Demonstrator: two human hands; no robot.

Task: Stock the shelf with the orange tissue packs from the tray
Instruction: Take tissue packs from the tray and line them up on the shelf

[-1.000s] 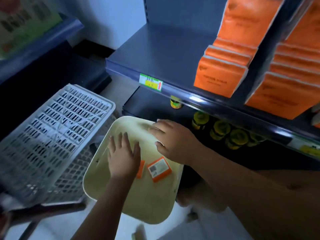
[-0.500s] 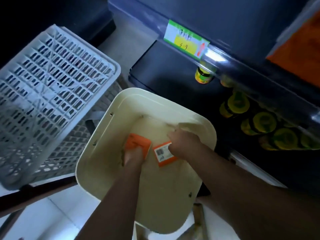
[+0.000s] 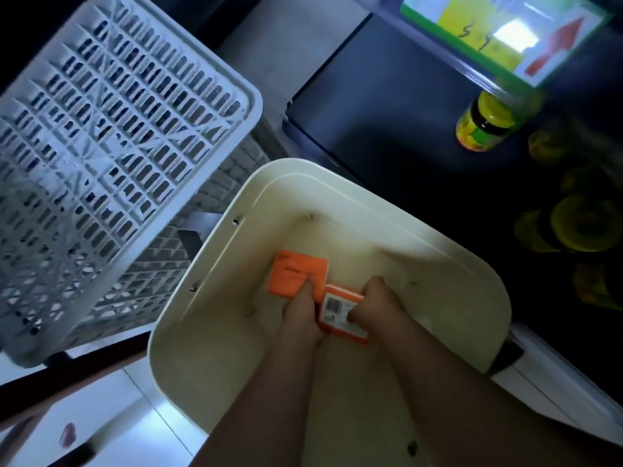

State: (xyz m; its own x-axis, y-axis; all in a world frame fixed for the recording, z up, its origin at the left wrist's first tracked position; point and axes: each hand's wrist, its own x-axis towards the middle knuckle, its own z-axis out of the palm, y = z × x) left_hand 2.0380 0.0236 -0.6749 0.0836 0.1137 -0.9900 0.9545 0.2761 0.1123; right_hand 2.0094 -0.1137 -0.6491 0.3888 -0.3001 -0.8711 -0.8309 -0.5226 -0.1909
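Update vs a second ago: the hands were spread flat on the tray (image 3: 455,298) floor with both packs lying loose; now each hand has one. Left hand (image 3: 300,315) pinches the left pack (image 3: 296,274), thumb on its top face, pack tipped up off the floor; right hand (image 3: 374,298) is curled round the barcode pack (image 3: 340,313), label side up, the two packs touching at one edge. So both are grasped but neither has left the tray; my read is that the pick is done and lift plus carry to the upper shelf are outstanding. These look like the last two in the tray, so this may be the final load.

View has also dropped; the upper shelf deck and the orange packs already stocked are out of frame, only its price label (image 3: 505,38) shows at top right; placement slot can't be checked from here.

Hard to see:
- left fingers under the pack are hidden; grip depth unknown
- right fingertips are buried behind the pack
- lower shelf (image 3: 387,106) is very dark; one jar (image 3: 485,123) is clear, the yellow-lidded jars (image 3: 580,224) are just blobs
- white crate (image 3: 111,146) is motion-blurred; contents not readable
- print on the packs is illegible
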